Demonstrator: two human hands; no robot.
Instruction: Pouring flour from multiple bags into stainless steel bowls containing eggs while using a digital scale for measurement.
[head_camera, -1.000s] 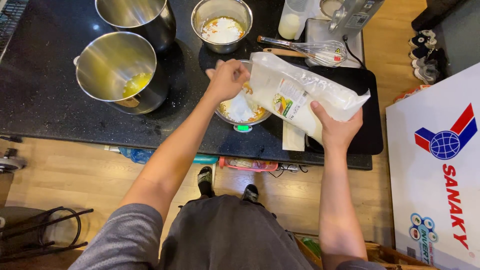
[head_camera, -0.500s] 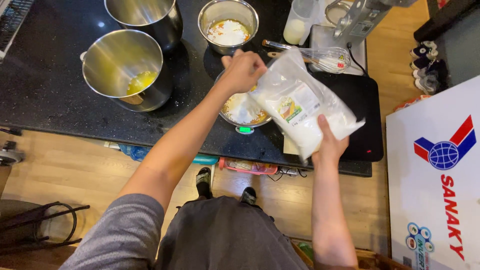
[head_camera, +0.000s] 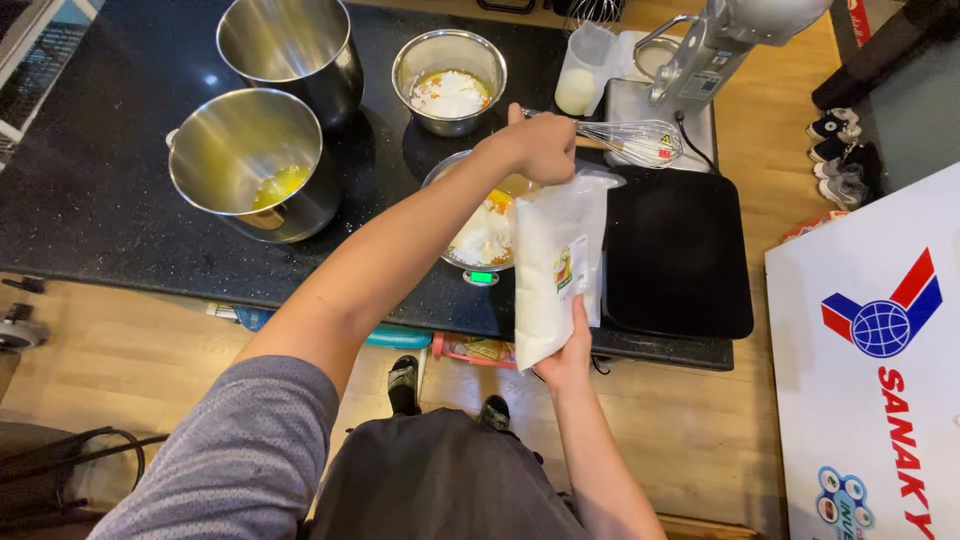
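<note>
My right hand grips the bottom of a clear plastic bag of white powder and holds it upright at the counter's front edge. My left hand is closed at the bag's top edge, above a steel bowl. That bowl holds white powder and orange yolk. It stands on a small scale with a green display, just left of the bag.
On the black counter stand two large steel bowls, one holding yellow liquid and one behind it. Further right are a small bowl of powder, a measuring cup, a whisk, a stand mixer and a black tray. A white box stands at right.
The bag has swung from lying tilted over the bowl to standing upright. My right hand dropped lower and my left hand rose to the bag's top.
</note>
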